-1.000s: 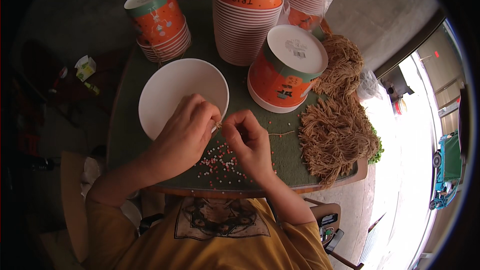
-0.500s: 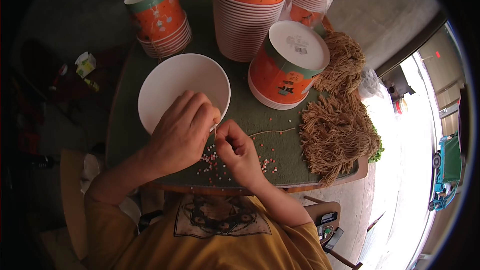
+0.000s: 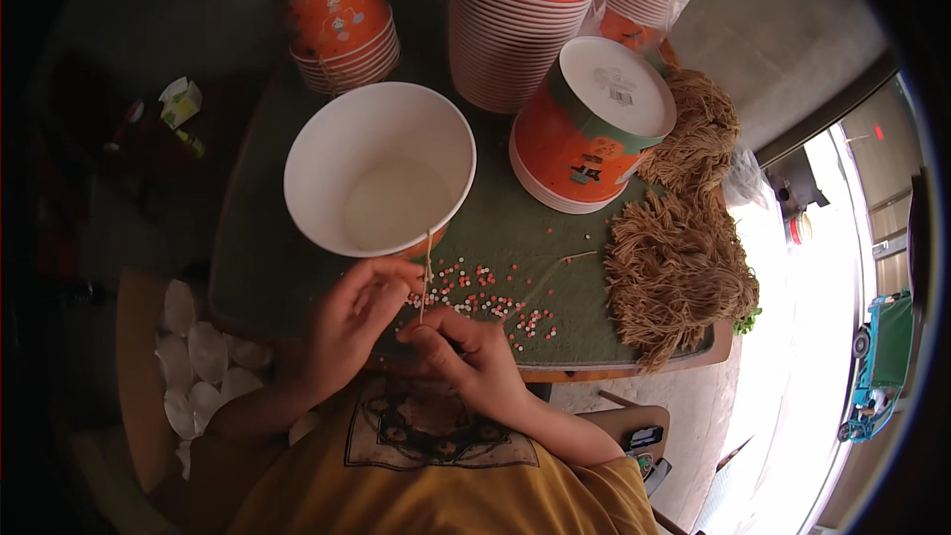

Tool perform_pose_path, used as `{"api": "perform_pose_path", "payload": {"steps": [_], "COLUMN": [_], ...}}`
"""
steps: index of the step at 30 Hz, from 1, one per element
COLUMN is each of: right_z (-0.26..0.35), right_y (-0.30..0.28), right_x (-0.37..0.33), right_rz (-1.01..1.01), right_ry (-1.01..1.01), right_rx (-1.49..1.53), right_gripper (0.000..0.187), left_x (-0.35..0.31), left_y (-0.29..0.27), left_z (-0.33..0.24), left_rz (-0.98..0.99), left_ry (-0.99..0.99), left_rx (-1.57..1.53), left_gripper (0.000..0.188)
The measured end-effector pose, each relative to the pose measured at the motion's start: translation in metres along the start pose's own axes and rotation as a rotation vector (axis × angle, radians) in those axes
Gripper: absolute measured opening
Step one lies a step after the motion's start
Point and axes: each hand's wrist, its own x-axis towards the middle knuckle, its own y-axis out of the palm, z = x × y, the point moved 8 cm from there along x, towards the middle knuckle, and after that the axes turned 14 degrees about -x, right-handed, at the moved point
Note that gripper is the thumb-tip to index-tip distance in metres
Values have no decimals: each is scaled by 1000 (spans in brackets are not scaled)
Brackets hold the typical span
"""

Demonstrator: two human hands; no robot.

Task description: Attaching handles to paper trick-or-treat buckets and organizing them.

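Observation:
A white-lined paper bucket (image 3: 332, 163) stands mouth up in front of me, tilted slightly toward me, its inside visible. A thin tan cord (image 3: 428, 253) hangs from the near side of its rim. My right hand (image 3: 474, 352) pinches the cord's lower end between thumb and forefinger, pulling it taut below the bucket. Close beside the cord is my left hand (image 3: 357, 312), its fingers loosely bent and apart, a fingertip at or very near the cord. Small red and white beads (image 3: 483, 277) lie scattered on the green tabletop (image 3: 258, 267) around my right hand.
Upturned orange buckets (image 3: 594, 129) stand beyond, with a tall nested stack (image 3: 505, 50) and a smaller stack (image 3: 342, 20) behind. Bundles of tan cord (image 3: 684, 272) lie at the right. One loose cord (image 3: 580, 257) lies nearby. At lower left, a cardboard box (image 3: 139, 367) holds pale rounded pieces.
Both hands have moved down toward me, away from the rim. My left hand has loosened from its closed grip, and the cord between bucket and right hand is now exposed. The view has shifted slightly.

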Motion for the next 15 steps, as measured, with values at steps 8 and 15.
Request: {"api": "perform_pose_path", "payload": {"steps": [8,15], "right_z": [6,21], "right_y": [8,21], "right_x": [3,6], "right_rz": [-80,-148], "right_ry": [-188,-458], "right_rx": [-216,-421], "right_gripper": [8,7], "left_x": [11,26], "left_y": [5,-27], "left_z": [22,17], "left_rz": [-47,-340], "left_ry": [-178,-39], "left_rx": [-529,-568], "left_gripper": [15,12]}}
